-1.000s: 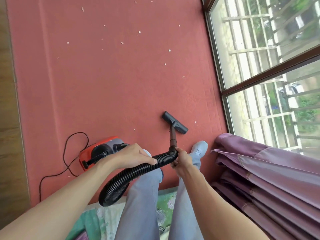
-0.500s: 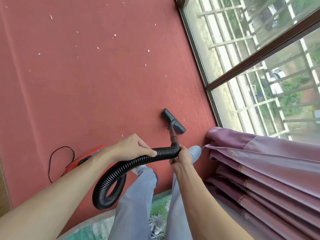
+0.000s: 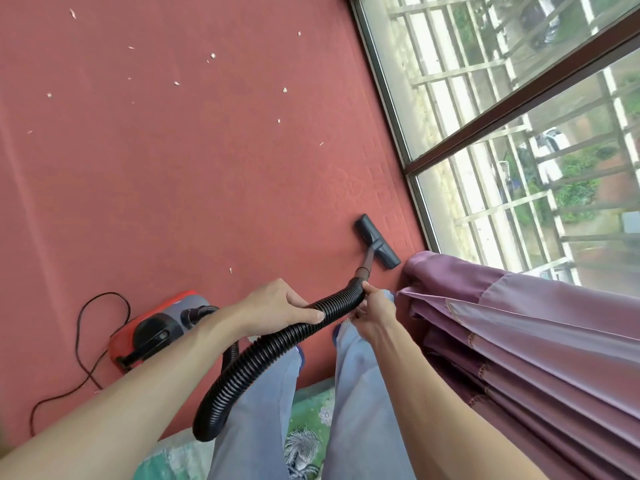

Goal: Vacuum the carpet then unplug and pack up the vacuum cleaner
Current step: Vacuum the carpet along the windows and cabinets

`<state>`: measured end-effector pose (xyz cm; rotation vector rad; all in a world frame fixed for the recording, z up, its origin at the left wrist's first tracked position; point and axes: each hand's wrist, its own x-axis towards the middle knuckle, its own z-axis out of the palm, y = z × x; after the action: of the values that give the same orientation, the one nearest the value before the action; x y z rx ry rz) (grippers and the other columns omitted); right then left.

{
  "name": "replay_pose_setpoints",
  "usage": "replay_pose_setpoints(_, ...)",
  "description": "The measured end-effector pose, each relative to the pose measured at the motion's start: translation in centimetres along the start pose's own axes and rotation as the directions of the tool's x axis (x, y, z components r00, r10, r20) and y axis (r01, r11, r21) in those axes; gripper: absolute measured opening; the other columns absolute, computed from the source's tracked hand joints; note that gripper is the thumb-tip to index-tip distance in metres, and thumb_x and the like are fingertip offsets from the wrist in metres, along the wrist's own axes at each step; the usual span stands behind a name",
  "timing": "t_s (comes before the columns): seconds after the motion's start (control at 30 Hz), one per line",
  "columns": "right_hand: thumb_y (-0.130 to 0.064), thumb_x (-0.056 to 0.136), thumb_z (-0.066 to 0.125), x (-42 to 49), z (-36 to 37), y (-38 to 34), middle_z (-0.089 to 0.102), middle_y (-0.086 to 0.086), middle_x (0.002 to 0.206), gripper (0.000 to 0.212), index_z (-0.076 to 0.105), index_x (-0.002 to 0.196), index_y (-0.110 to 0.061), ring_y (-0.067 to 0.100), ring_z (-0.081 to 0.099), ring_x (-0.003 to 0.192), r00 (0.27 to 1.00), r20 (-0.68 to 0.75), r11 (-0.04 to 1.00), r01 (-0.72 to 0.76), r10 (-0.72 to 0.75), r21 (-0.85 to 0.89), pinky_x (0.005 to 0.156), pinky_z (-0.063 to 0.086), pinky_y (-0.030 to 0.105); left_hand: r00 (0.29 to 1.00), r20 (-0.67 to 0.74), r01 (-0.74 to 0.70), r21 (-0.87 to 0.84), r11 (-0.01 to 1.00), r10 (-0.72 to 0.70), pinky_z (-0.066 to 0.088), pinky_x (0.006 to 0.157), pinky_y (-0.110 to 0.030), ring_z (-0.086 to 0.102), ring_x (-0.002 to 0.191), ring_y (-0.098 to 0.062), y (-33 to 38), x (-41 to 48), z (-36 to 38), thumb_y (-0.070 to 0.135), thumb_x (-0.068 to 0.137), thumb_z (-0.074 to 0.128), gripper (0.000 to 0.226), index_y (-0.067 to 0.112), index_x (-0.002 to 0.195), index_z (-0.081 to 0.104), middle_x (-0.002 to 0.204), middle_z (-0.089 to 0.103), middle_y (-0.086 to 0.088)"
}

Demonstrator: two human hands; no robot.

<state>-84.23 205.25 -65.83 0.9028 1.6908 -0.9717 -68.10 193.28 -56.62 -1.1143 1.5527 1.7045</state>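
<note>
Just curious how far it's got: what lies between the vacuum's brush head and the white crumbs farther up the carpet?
Only bare red carpet, seen in the head view; nothing else sits between the brush head and the white crumbs.

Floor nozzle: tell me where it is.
Head view, right of centre: the floor nozzle rests on the red carpet, beside the purple curtain, ahead of the right hand.

The vacuum cleaner (image 3: pixel 152 330) sits on the carpet (image 3: pixel 190 185) at the person's left, its cord (image 3: pixel 79 323) trailing further left, while the hose (image 3: pixel 263 355) runs forward to the nozzle (image 3: pixel 377 242), just beside the curtain (image 3: pixel 536 341) below the window (image 3: pixel 502 133) on the right, with scraps (image 3: pixel 213 56) scattered farther ahead.
</note>
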Motion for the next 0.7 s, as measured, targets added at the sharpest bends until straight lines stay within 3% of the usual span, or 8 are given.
replay_pose_setpoints(0.1, -0.015, 0.095, 0.056, 0.1, -0.7, -0.6, 0.041, 0.007, 0.063, 0.011, 0.051, 0.089, -0.007, 0.013, 0.031, 0.05, 0.999, 0.031, 0.999, -0.015, 0.015, -0.028, 0.047, 0.031, 0.024, 0.998, 0.054, 0.009, -0.012, 1.0, -0.009, 0.038, 0.046, -0.012, 0.05, 0.042, -0.003, 0.8, 0.3, 0.8, 0.049, 0.085, 0.072, 0.032, 0.019, 0.077, 0.078, 0.05, 0.053, 0.012)
replay_pose_setpoints(0.2, -0.018, 0.095, 0.056, -0.8, -0.8, -0.3, 0.039, 0.005, 0.06, 0.017, 0.049, 0.082, -0.01, 0.013, 0.035, 0.046, 0.992, 0.096, 0.996, -0.081, 0.083, -0.023, 0.045, 0.035, 0.024, 0.986, 0.161, 0.056, -0.015, 0.998, -0.053, 0.042, 0.051, -0.019, 0.053, 0.046, -0.009, 1.7, -0.1, -0.3, 0.049, 0.079, 0.075, 0.03, 0.021, 0.068, 0.073, 0.053, 0.055, 0.008)
replay_pose_setpoints(0.37, -0.017, 0.094, 0.057, -1.2, -0.2, 0.6, 0.043, 0.008, 0.07, 0.012, 0.052, 0.099, -0.007, 0.016, 0.041, 0.058, 0.977, 0.162, 0.99, -0.14, 0.141, -0.015, 0.055, 0.038, 0.027, 0.949, 0.276, 0.137, 0.062, 0.989, -0.149, 0.049, 0.061, -0.027, 0.06, 0.061, -0.019, 1.7, -0.1, -4.0, 0.052, 0.073, 0.077, 0.037, 0.019, 0.088, 0.081, 0.07, 0.068, 0.0)
replay_pose_setpoints(0.5, -0.018, 0.094, 0.057, 0.2, 0.7, -0.6, 0.044, 0.007, 0.067, 0.015, 0.054, 0.104, -0.007, 0.015, 0.036, 0.054, 0.987, 0.128, 0.995, -0.091, 0.094, -0.029, 0.052, 0.036, 0.026, 0.966, 0.214, 0.139, 0.041, 0.989, -0.144, 0.045, 0.049, -0.018, 0.06, 0.05, -0.011, 1.5, 1.2, -4.0, 0.052, 0.08, 0.074, 0.033, 0.02, 0.087, 0.081, 0.06, 0.066, 0.006)
replay_pose_setpoints(0.6, -0.021, 0.094, 0.057, 1.4, 1.0, -2.6, 0.038, 0.004, 0.059, 0.012, 0.054, 0.092, -0.01, 0.012, 0.028, 0.049, 0.996, 0.083, 0.999, -0.017, 0.02, -0.033, 0.047, 0.031, 0.025, 0.991, 0.101, 0.089, -0.011, 0.996, -0.088, 0.045, 0.051, -0.017, 0.058, 0.051, -0.012, 2.0, 2.9, -1.9, 0.049, 0.086, 0.07, 0.045, 0.003, 0.086, 0.072, 0.062, 0.062, 0.001)
replay_pose_setpoints(0.7, -0.027, 0.095, 0.058, 2.3, 1.2, -5.0, 0.036, 0.002, 0.06, 0.016, 0.054, 0.092, -0.012, 0.011, 0.03, 0.05, 0.996, 0.09, 0.999, 0.02, -0.017, -0.034, 0.046, 0.031, 0.023, 1.0, 0.004, 0.012, 0.029, 1.0, -0.012, 0.042, 0.052, -0.019, 0.055, 0.051, -0.011, 3.1, 4.5, 0.2, 0.048, 0.089, 0.067, 0.038, 0.013, 0.073, 0.065, 0.062, 0.059, 0.001)
